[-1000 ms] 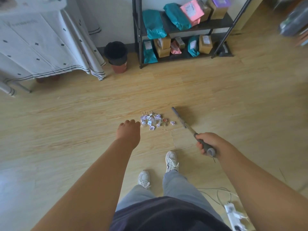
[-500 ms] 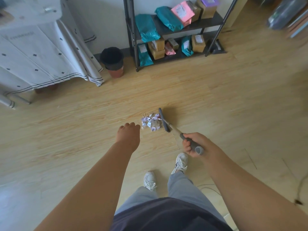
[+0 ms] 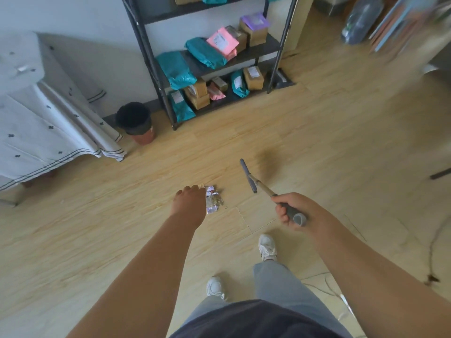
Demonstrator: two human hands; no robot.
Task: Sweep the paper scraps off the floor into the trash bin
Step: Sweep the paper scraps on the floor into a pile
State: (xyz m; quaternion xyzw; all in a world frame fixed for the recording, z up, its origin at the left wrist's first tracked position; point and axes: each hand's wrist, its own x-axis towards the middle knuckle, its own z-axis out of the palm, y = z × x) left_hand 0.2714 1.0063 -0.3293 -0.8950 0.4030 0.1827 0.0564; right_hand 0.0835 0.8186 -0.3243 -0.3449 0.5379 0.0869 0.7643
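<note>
A small heap of purple-and-white paper scraps lies on the wooden floor, just right of my left hand. That hand hangs knuckles-up with its fingers curled downward; a bit of tan material shows at its fingertips, and what it holds is hidden. My right hand grips the grey end of a broom handle. The dark broom head is off to the right of the scraps, apart from them. The black trash bin with a reddish base stands at the wall, far left of the scraps.
A black metal shelf with teal, pink and cardboard parcels stands against the wall. A white cloth-draped table fills the left. My feet in white shoes are below the hands. Cables run along the floor at right.
The broom head pushed the scraps left into a tighter heap beside my left hand, then swung away to the right. The view has tilted up toward the shelf.
</note>
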